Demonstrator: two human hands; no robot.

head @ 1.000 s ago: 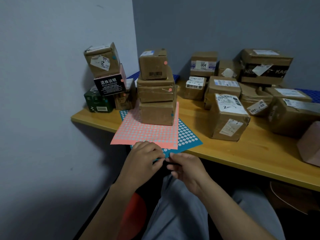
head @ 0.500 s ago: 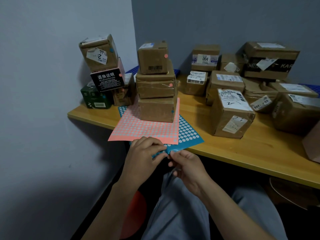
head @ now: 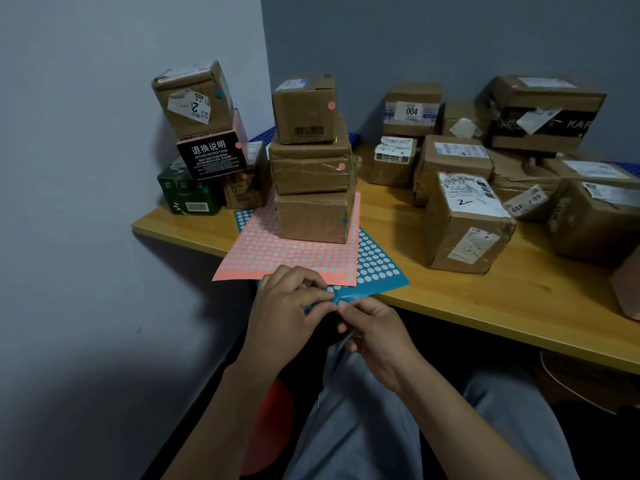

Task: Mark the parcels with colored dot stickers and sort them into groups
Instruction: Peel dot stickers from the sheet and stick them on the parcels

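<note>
A blue sticker sheet [head: 377,271] lies under a pink sticker sheet [head: 291,252] at the table's front edge. My left hand [head: 287,313] pinches the blue sheet's overhanging corner and bends it. My right hand [head: 374,332] pinches at the same corner with thumb and forefinger. A stack of three cardboard parcels [head: 311,168] stands on the pink sheet; the upper two carry pink dots, the bottom one a blue dot. A second stack of parcels [head: 201,133] leans at the far left.
Several unmarked cardboard parcels [head: 464,223] crowd the right and back of the wooden table [head: 485,303]. A grey wall closes off the left and the back. My knees in grey trousers [head: 363,427] are below the table edge.
The view has shifted slightly. Both hands stay at the blue sheet's corner, and the corner now curls up more between my fingers.
</note>
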